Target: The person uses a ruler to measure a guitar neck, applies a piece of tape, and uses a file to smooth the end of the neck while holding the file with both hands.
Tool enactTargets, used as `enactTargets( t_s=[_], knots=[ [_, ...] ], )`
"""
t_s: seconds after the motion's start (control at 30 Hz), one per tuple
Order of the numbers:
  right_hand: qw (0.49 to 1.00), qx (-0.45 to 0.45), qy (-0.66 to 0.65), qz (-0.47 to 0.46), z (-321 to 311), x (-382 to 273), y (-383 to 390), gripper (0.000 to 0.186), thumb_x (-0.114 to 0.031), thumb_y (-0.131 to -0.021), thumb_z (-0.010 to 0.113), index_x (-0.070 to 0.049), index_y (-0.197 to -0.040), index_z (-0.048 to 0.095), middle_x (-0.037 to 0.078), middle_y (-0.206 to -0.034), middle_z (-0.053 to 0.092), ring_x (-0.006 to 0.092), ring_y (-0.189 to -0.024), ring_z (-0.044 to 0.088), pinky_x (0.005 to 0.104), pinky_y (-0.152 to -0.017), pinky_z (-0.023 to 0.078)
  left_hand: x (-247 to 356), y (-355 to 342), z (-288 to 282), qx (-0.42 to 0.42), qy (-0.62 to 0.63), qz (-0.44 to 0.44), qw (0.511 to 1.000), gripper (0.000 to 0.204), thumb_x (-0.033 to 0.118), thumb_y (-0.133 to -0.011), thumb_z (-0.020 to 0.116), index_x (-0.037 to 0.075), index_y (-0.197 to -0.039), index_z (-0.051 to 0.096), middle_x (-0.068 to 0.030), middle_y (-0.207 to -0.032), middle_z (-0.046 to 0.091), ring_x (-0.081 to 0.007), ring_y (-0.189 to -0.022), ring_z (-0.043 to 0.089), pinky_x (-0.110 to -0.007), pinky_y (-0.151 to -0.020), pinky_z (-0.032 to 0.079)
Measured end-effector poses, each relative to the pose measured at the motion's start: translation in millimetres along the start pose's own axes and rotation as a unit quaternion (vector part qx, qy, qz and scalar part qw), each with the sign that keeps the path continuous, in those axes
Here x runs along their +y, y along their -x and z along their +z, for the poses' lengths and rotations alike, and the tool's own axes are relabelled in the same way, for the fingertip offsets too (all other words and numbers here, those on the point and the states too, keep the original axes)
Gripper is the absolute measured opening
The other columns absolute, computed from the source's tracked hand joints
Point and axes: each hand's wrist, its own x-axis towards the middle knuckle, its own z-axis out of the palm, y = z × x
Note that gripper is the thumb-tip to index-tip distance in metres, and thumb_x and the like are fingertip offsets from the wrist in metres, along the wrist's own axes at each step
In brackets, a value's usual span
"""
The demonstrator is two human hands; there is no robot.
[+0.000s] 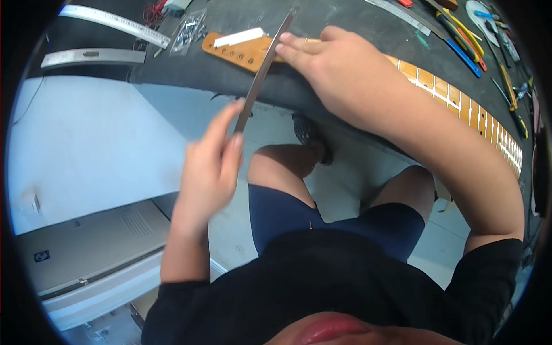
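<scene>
Left hand (210,164) pinches lower end of a long thin metal strip (265,66) btwn fingers, off the desk edge. Strip runs up & across the guitar neck (443,89), crossing its headstock (241,52) on the dark desk (190,66). Right hand (328,66) lies flat on the neck, fingers extended, fingertips touching the strip.

Around: white block (238,37) on headstock; clear bag of small metal parts (192,31) just beside; two steel rulers (115,22) at far left; pliers & screwdrivers w/ yellow, blue, red handles (466,40) at right. Grey case (86,247) on floor below.
</scene>
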Motion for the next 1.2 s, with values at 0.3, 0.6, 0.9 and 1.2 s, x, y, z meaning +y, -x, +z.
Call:
enactTargets(
  t_s=[0.3, 0.6, 0.9, 1.2],
  knots=[
    [1.0, 0.014, 0.011, -0.01, 1, -4, 0, 0.049, -0.008, -0.097, 0.065, 0.001, -0.145, 0.073, 0.012, -0.154, 0.073, 0.0305, -0.1, 0.073, 0.0396, -0.098, 0.062, -2, -22, 11, 0.041, -0.017, 0.035, 0.998, 0.049, -0.003, -0.106, 0.06, 0.003, -0.155, 0.061, -0.0205, -0.076, 0.065, -0.0312, -0.061, 0.064, -0.039, -0.067, 0.054],
    [1.0, -0.008, 0.02, -0.002, -12, -8, -8, 0.051, -0.005, -0.094, 0.066, 0.001, -0.145, 0.073, 0.013, -0.157, 0.071, 0.031, -0.096, 0.07, 0.0385, -0.098, 0.06, -10, -23, 14, 0.05, -0.051, 0.071, 0.995, 0.054, -0.004, -0.11, 0.056, 0.004, -0.163, 0.057, -0.003, -0.072, 0.063, -0.0098, -0.064, 0.061, -0.029, -0.065, 0.052],
    [1.0, -0.022, 0.0, 0.007, -15, -10, -9, 0.054, -0.003, -0.092, 0.068, 0.0, -0.146, 0.073, 0.012, -0.157, 0.07, 0.0308, -0.094, 0.068, 0.0397, -0.097, 0.061, -31, 2, 28, 0.085, -0.067, 0.109, 0.988, 0.053, -0.004, -0.11, 0.056, 0.001, -0.163, 0.055, -0.0045, -0.072, 0.062, -0.0117, -0.063, 0.06, -0.029, -0.063, 0.049],
    [0.999, -0.036, -0.023, 0.018, -14, -5, -11, 0.056, 0.001, -0.089, 0.068, 0.001, -0.144, 0.073, 0.013, -0.156, 0.071, 0.032, -0.098, 0.07, 0.0402, -0.099, 0.062, -38, 57, 1, 0.057, -0.076, 0.073, 0.993, 0.051, -0.001, -0.112, 0.055, -0.004, -0.163, 0.053, -0.0012, -0.073, 0.062, -0.0064, -0.058, 0.053, -0.024, -0.058, 0.043]
  ],
)
